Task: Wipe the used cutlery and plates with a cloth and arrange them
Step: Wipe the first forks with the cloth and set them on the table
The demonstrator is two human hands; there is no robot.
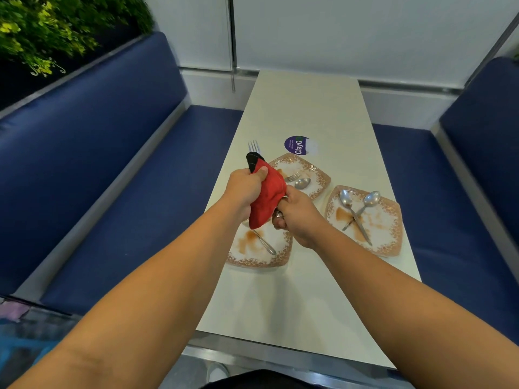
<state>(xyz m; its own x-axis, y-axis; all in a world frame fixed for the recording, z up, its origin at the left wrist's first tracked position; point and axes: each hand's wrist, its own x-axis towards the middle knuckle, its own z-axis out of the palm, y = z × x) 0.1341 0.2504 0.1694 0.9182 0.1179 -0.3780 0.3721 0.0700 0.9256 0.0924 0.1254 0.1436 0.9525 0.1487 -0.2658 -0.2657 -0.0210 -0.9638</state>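
Observation:
My left hand (245, 186) grips a red cloth (267, 193) wrapped round a fork (253, 146), whose tines stick out above the cloth. My right hand (295, 213) grips the fork's handle end just below the cloth. Beneath my hands lies a stained plate (262, 255) with one piece of cutlery (264, 242) on it. A far plate (316, 175) holds a fork and a spoon (302, 183). The right plate (389, 234) carries brown smears and two crossed spoons (356, 209).
The plates stand on a long cream table (309, 108) with a round purple sticker (299, 145). Blue padded benches (126, 192) run along both sides. A plant (42, 32) sits behind the left bench. A white wall closes the far end.

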